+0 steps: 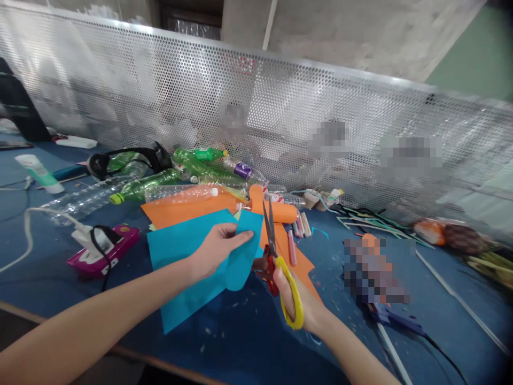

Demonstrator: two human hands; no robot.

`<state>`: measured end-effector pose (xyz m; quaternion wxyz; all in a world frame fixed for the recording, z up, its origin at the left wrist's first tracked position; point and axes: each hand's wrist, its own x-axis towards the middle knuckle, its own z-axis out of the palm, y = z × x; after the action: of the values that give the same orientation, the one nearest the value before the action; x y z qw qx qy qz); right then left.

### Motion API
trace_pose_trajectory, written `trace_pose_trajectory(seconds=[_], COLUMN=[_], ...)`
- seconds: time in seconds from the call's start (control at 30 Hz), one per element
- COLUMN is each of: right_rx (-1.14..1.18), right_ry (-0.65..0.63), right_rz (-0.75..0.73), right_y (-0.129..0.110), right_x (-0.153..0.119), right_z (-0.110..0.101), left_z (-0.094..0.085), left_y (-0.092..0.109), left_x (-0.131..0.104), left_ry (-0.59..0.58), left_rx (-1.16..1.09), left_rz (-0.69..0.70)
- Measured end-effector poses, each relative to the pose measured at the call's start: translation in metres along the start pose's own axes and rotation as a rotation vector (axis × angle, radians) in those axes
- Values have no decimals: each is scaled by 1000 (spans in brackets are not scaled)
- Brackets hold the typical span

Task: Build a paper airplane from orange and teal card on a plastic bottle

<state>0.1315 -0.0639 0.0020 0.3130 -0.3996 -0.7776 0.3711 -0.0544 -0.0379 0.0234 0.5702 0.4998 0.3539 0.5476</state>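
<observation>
My left hand point(218, 248) grips a sheet of blue paper point(180, 291), thumb lying over a curled part of it. The sheet hangs tilted above the dark blue table, its right part bent upward. In my right hand point(290, 294) are scissors point(294, 302) with yellow handles, their blades slightly apart and pointing up beside the paper's right edge. Orange paper point(298, 256) lies behind and beneath the blue sheet. An orange paper roll point(280, 211) rests just beyond the blades. A pair with red handles point(272, 283) shows partly behind my right hand.
Green bottles point(150, 183) and clear bottles point(180, 193) lie across the back left. A pink power strip point(104, 251) with a white plug stands at the left. A blue glue gun point(401, 319) with a cord is at the right. Perforated metal screen point(280, 101) runs behind.
</observation>
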Motion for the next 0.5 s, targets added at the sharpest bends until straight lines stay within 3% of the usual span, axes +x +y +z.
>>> trace_pose_trajectory(seconds=[0.3,0.5], right_rx=[-255,-241], right_ry=[-127,-122], right_rz=[-76,-110], right_y=[-26,-21], right_x=[-9,-12], right_z=[-2,0], left_z=[8,9], left_y=[13,14], left_x=[-11,-13], left_ry=[37,61], left_rx=[-166,-167], left_rz=[72,53])
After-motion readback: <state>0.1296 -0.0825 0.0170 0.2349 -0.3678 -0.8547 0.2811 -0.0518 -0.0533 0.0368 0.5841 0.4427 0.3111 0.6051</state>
